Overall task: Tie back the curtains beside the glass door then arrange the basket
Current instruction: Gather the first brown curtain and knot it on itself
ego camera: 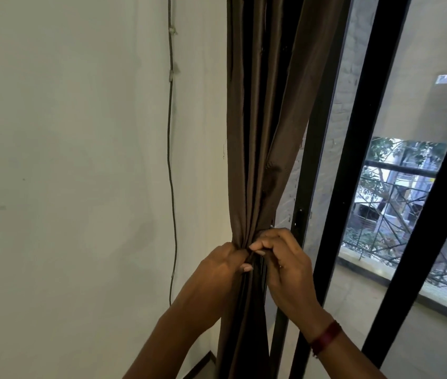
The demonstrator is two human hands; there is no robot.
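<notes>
Brown curtain (257, 132) gathered into a narrow bunch between a pale wall (80, 160) and a black-framed glass door (353, 160).
The bunched folds are pinched from the left by the left hand (222, 265) and gripped from the right by the curled fingers of the right hand (285, 263), both hands meeting at one height. A red band (326, 337) is worn on the right wrist; a thin cable (171, 160) is clipped down the wall.

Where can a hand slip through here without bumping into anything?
There is room along the bare wall left of the cable, and in the narrower strip between the cable and the curtain. It is crowded where the left hand and right hand both grip the gathered curtain, and the gap between curtain and door frame is tight.
</notes>
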